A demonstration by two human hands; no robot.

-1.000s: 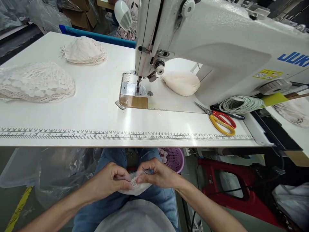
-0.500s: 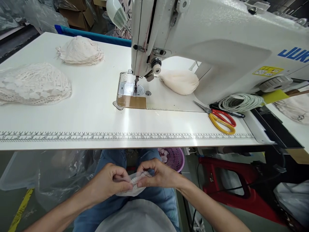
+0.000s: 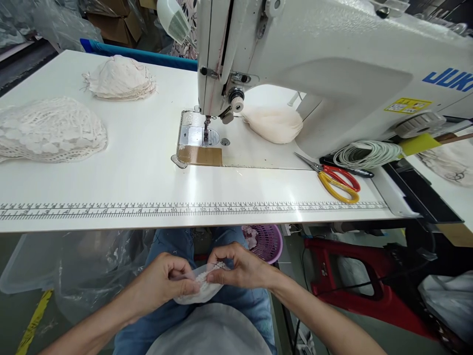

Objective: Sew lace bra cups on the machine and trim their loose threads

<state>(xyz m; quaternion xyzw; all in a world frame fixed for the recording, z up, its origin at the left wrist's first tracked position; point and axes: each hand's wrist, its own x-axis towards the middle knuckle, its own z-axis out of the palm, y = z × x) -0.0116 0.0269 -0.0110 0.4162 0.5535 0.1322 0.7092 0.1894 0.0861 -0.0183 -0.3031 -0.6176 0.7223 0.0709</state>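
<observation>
Fabric, sheer, pale and rounded, is held over my denim lap, nearer me than the white table. My left hand and right hand each pinch it between thumb and fingers, a nubbly, lace-like strip showing between them. I judge the step in hand to be arranging that strip by touch; the next move seems to call for a light, even pinch (such thin cloth probably creases easily). A mound of openwork lace rests on the table.

Cardboard box upper left, plastic sheeting beside; yellow tape lower left; red plastic frame lower right.
</observation>
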